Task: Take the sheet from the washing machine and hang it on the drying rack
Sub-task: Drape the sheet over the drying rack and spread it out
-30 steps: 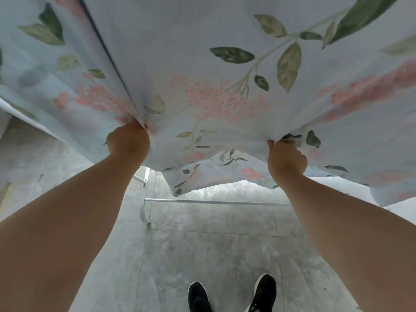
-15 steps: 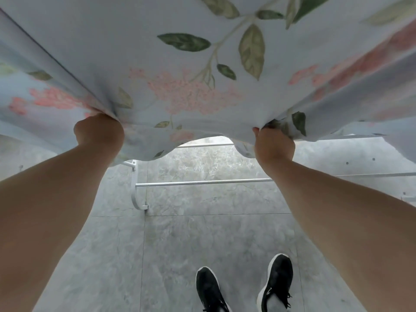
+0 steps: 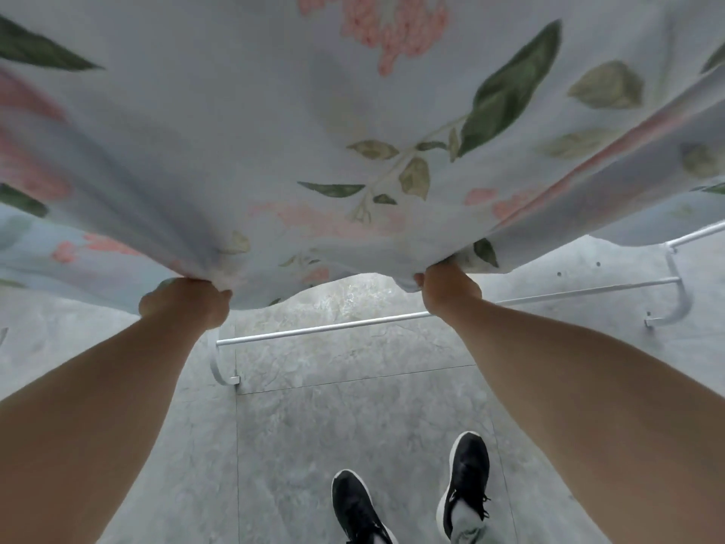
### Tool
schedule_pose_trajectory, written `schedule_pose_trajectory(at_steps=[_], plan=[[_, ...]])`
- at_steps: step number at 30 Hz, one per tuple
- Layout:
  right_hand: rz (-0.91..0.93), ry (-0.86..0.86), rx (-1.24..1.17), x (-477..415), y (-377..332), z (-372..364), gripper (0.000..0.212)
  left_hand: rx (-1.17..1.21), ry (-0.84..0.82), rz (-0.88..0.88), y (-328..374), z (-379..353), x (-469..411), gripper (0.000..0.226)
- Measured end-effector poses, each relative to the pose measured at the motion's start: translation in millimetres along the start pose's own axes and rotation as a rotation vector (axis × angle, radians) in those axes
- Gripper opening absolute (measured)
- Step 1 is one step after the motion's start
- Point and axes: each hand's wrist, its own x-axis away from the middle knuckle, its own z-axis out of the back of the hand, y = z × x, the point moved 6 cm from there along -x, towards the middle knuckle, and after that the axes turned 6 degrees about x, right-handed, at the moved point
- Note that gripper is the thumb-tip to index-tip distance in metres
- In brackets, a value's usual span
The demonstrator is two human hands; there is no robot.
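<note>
Both the left hand (image 3: 184, 302) and the right hand (image 3: 447, 286) are fisted tight on the near edge of the floral sheet (image 3: 314, 123), which is spread out above the white rack (image 3: 353, 325) and grey floor (image 3: 333, 418).

Grey veined floor tiles (image 3: 314, 426) with dark grout lines; black white-soled left shoe (image 3: 355, 504) beside right shoe (image 3: 467, 480).
</note>
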Motion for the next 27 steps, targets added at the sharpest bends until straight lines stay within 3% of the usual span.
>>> schedule_pose_trajectory(at_steps=[4,8,16,21,27], plan=[[-0.018,0.002,0.001,59,27,42,0.037,0.052,-0.026,-0.137,42,18,71,0.057],[-0.088,0.090,-0.095,127,62,129,0.037,0.138,0.030,-0.353,96,90,162,0.053],[-0.245,0.408,-0.258,275,172,316,0.033,0.153,0.408,-0.769,185,269,348,0.050],[-0.338,0.523,-0.215,343,259,381,0.033,0.145,0.508,-0.917,239,324,439,0.044],[-0.410,0.655,-0.289,347,367,454,0.035,0.105,0.626,-0.966,318,368,516,0.043]])
